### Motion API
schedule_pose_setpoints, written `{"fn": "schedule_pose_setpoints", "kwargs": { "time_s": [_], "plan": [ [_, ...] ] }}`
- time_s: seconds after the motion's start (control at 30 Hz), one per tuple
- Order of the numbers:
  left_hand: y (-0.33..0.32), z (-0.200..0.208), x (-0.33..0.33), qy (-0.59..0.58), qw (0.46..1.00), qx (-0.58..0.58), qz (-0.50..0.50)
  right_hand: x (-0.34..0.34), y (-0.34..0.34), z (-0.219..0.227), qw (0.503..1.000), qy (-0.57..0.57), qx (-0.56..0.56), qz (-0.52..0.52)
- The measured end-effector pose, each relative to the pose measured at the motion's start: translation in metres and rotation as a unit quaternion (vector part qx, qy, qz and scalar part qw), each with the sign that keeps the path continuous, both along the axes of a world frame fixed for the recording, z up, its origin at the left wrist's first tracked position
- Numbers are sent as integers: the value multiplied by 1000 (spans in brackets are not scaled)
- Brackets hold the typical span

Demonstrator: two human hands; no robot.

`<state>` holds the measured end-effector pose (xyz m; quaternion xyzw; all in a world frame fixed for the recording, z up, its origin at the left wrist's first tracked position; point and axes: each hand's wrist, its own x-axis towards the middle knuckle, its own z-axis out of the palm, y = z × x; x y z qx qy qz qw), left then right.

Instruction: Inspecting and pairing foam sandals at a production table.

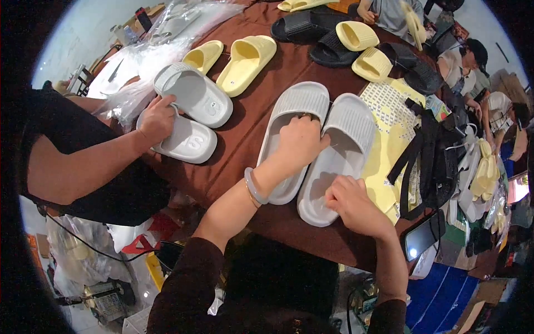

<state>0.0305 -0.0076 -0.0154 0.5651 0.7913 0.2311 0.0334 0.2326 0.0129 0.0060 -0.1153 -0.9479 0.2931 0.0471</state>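
Toward the left of the brown-covered table, a co-worker's hand is at the straps of a pair of grey slides, with two yellow slides just behind. A strip of cloth separates these from the middle, giving some sideways room. Next comes the person's left hand, partly curled over the left grey slide; its fingertips are hidden at the strap opening, so I cannot tell how firmly they hold. Beside it, toes pointing away, lies the right grey slide. Both look light, springy and smooth, probably hard to damage; the arched strap or thick sidewall should give the surest hold. The person's right hand is loosely bent over that slide's heel, nothing visible in it; whether it touches is unclear. The heels lie near the table's front edge, while cloth shows beyond the toes. Farther right, yellow sheets and black straps crowd that side, and a phone sits by the corner.
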Motion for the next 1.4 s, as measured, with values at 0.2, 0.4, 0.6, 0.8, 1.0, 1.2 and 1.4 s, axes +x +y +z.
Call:
{"fn": "schedule_pose_setpoints", "kwargs": {
  "time_s": [0.2,0.4,0.6,0.8,1.0,1.2,1.4],
  "plan": [
    [-3,0,-1,22,1000,-2,5,-1,4,-1,995,-5,-99,-19],
    [-3,0,3,29,1000,3,8,-1,-9,-8,999,30,1,-43],
    [0,-4,6,14,1000,3,-3,-2,-13,-18,993,52,76,-73],
    [0,10,-4,31,999,-12,8,-14,-7,-8,993,67,2,-99],
    [-8,15,-1,-15,998,-68,11,-14,-6,-13,992,57,-48,-104],
    [-1,-3,16,-5,1000,-27,14,3,-12,-17,995,48,-10,-88],
    [-4,-6,5,2,1000,-3,4,0,-11,-12,994,67,-31,-82]
  ]
}}
